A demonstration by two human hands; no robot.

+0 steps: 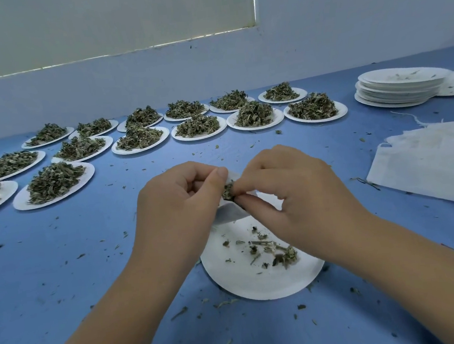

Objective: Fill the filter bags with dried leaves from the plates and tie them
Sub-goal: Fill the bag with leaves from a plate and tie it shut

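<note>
Above the far rim of the nearly empty round white paper plate (258, 287), the left hand (179, 203) is curled around the small white filter bag (229, 212), whose mouth is turned to the right. There a pinch of dried green leaves (227, 192) is held between the fingers of the right hand (296, 193). Most of the bag is hidden by the left hand, so its fullness cannot be told.

Heaped leaf plates (342, 111): 14. Near-empty plate (257, 285): 1. Plate stack (395, 97): 1. Held filter bag (230, 212): 1. Bag pile (425, 165): 1.

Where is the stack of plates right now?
In the head view, the stack of plates sits far right on the table, behind the pile of filter bags and right of the leaf-filled plates.
</note>
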